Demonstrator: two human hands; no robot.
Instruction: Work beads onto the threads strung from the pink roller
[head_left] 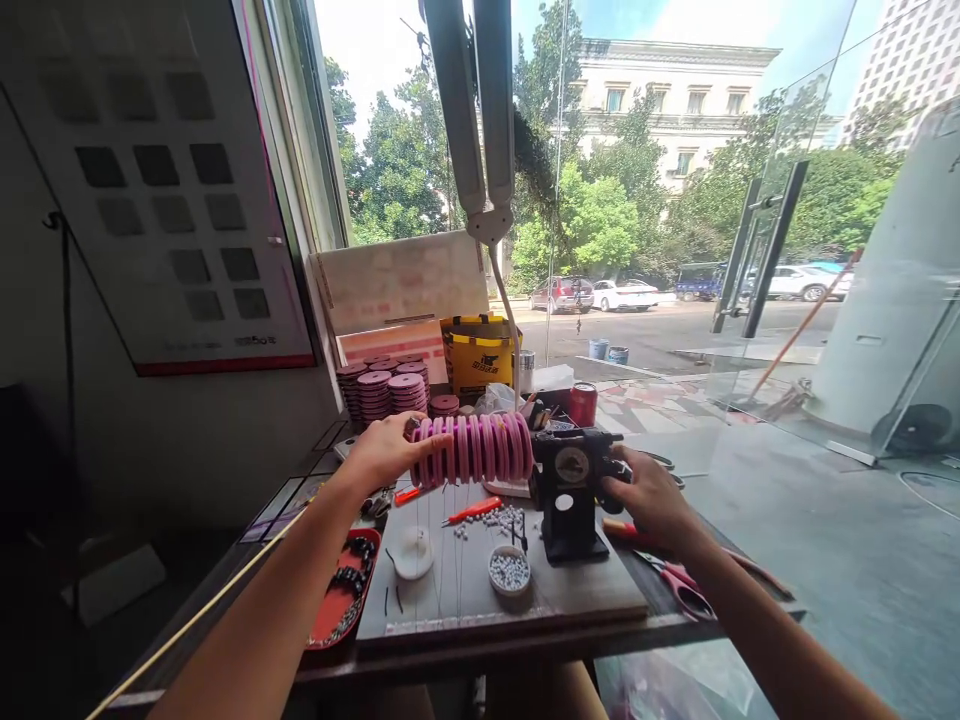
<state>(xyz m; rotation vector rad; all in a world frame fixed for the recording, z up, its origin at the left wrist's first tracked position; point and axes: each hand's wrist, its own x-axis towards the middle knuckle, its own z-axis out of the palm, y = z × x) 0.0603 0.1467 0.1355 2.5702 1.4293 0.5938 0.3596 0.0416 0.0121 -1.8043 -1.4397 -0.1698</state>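
My left hand [386, 447] grips the left end of a row of pink spools [476, 448] lined up on a shaft. That shaft runs into a black winding machine [570, 490] standing on a grey board [465, 585]. My right hand [649, 493] is closed on the machine's handle at its right side. Thin threads hang from the spools down across the board. A small bowl of white beads [509, 570], a white dish [413, 552] and a red-handled tool [472, 512] lie under the spools.
Stacks of pink spools [382, 390] and a yellow bag [480, 355] stand at the back. A red tray [341, 600] with dark beads lies at left, red scissors [679, 585] at right. A lamp arm [480, 120] hangs overhead. A glass wall faces the street.
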